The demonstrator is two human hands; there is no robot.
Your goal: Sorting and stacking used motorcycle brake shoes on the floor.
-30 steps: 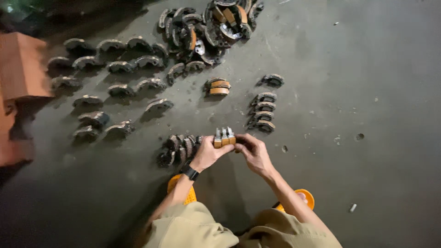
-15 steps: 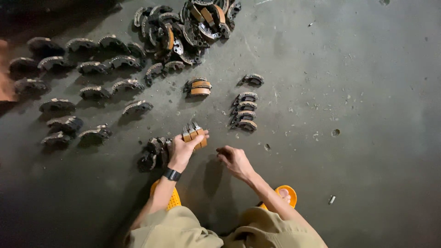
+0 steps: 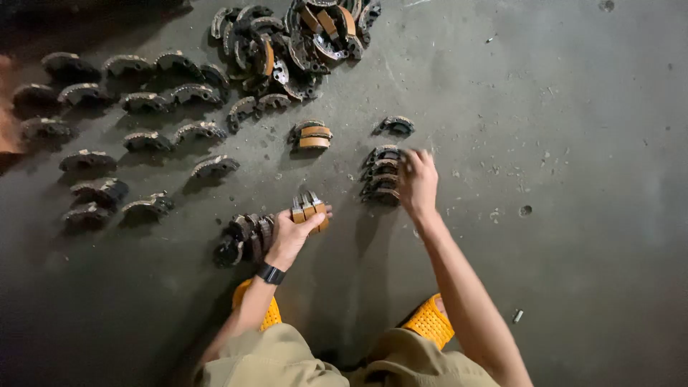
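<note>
Two bare hands sorting curved brake shoes on a grey concrete floor (image 3: 573, 143).
Left hand (image 3: 290, 233) grips a small bunch of orange-lined shoes (image 3: 308, 208), held upright just beside a dark row of shoes (image 3: 244, 236) on the floor. Right hand (image 3: 418, 183) is stretched out with fingers spread, touching a short stack of shoes (image 3: 382, 175); whether it grasps one is unclear. Loose pile (image 3: 301, 39) lies at top, well apart. Yellow sandals (image 3: 430, 322) below.

L hand (image 3: 290, 233) clenched, R hand (image 3: 418, 180) outstretched, fingers down.
</note>
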